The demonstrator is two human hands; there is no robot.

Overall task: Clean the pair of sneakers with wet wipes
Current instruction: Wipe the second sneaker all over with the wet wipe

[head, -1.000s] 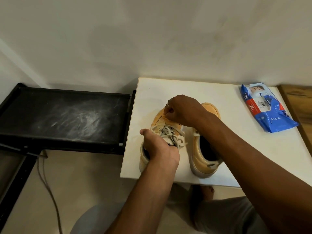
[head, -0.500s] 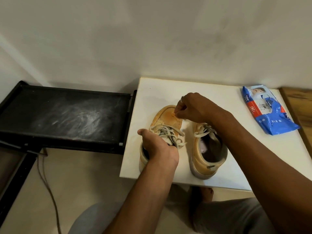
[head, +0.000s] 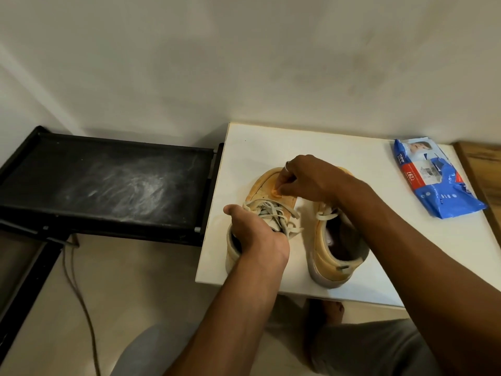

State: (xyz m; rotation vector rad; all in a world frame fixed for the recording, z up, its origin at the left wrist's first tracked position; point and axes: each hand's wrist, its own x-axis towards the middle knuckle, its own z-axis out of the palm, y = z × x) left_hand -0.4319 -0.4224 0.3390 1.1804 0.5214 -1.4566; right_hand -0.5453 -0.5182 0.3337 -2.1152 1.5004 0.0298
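Two tan sneakers stand side by side on the white table [head: 271, 142], toes pointing away from me. My left hand [head: 257, 234] grips the left sneaker [head: 261, 185] at its opening and laces, holding it down. My right hand [head: 309, 177] reaches across over the right sneaker [head: 336, 256] and pinches a small, orange-stained wet wipe [head: 276, 192] against the left sneaker's toe cap. The right sneaker's toe is hidden behind my right wrist.
A blue pack of wet wipes [head: 433, 183] lies at the table's back right. A wooden surface [head: 485, 169] borders the table on the right. A dusty black stand [head: 108, 180] sits to the left, with a cable [head: 78, 289] on the floor. My knees are below the table's front edge.
My right hand has slid to the right across the left sneaker's toe cap with the wipe, uncovering more of the toe. My left hand keeps the same hold.
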